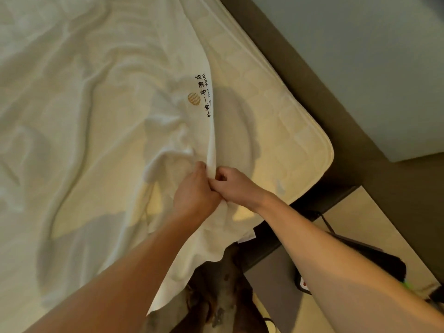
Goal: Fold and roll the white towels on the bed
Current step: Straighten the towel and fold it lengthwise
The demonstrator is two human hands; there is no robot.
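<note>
Your left hand (194, 186) and right hand (231, 186) both pinch the raised edge of the white towel (165, 106), which is spread wrinkled on the bed (276, 116) with its near corner overhanging. That hanging weight could pull your fold crooked.

Bed corner in front of me. Quilted cream mattress (276, 116) runs diagonally up and to the left, with its rounded corner toward the right. A dark brown bed frame (300, 78) borders the far edge and turns under that corner.

Beyond the frame is a flat grey-blue surface (372, 68); wall or floor, I cannot tell. At lower right there is pale beige floor (362, 215). A black object (379, 258) lies on it, kind unclear, and a thin black cable (326, 223) leads up from it toward the frame.

Light is warm and yellowish, falling in bright patches on the bedding near my edge, with soft grey shadows around them.
</note>
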